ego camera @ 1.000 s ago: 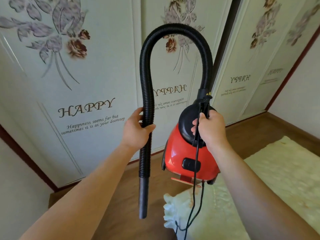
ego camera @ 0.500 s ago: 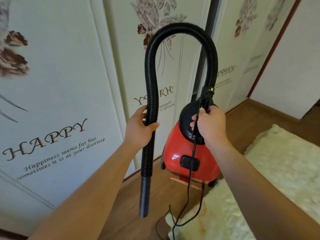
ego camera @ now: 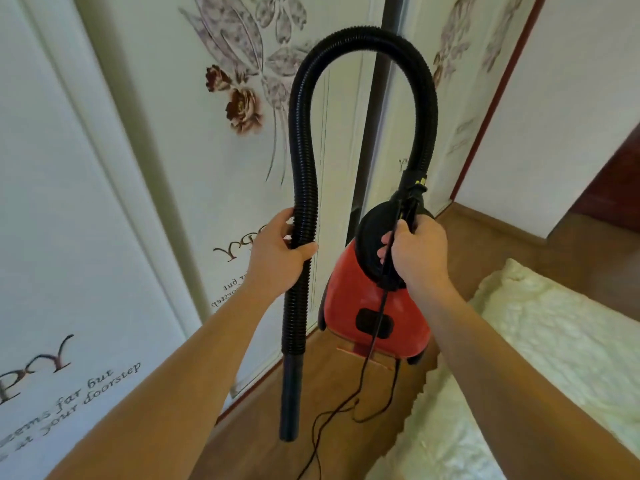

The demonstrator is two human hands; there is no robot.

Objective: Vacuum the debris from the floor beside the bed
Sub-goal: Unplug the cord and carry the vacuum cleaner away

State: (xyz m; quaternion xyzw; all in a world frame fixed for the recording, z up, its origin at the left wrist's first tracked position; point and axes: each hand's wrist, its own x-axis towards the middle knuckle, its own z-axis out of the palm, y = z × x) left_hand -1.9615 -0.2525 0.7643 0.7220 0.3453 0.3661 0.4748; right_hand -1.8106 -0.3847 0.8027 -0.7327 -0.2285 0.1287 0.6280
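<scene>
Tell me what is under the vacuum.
Wood floor and the loose cord, with the bed beside. The floor directly below is hidden by the vacuum.

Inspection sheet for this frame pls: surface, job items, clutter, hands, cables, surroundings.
Surface: wooden floor, no debris visible in the part shown.
Job's things: red vacuum appears held up off the floor; black hose arches above it, nozzle hanging down.
Clutter: nothing seen.
Hands: left hand grips the hose; right hand grips the vacuum's top handle.
Cables: black cord hangs past the right hand and loops on the floor.
Surroundings: cream bed cover at right; flower-printed wardrobe doors behind.
</scene>
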